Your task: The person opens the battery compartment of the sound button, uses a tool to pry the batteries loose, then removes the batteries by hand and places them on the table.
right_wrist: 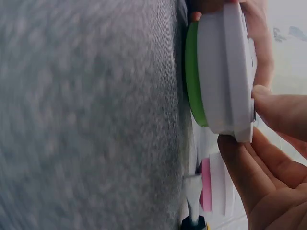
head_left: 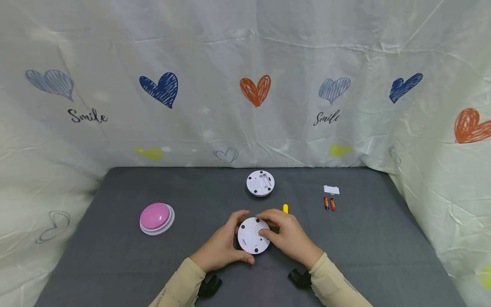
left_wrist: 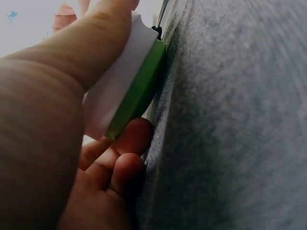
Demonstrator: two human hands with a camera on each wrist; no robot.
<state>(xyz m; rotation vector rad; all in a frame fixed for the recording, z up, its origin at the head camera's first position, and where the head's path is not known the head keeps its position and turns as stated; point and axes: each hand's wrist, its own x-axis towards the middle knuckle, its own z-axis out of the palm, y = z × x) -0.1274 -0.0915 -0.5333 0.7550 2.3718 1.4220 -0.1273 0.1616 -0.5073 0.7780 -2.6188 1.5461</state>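
A round push button (head_left: 251,238) with a white base is face down in front of me, its green dome (right_wrist: 193,76) turned toward the table. My left hand (head_left: 226,243) holds it by the left edge, thumb at the near side and fingers round the far side. With my right hand (head_left: 287,234) I pinch its right side, the thumb (right_wrist: 278,108) on the underside and a finger against the rim. Small black feet and a speaker grid of tiny holes show on that underside. Just beyond the right hand lies a screwdriver (head_left: 285,208), its yellow handle partly hidden.
Farther back, a second push button (head_left: 260,183) lies face down with its battery slot exposed. Upright at the left stands a pink push button (head_left: 155,218). Two small batteries (head_left: 329,204) and a white cover piece (head_left: 331,189) lie at the right on the grey tabletop (head_left: 192,187).
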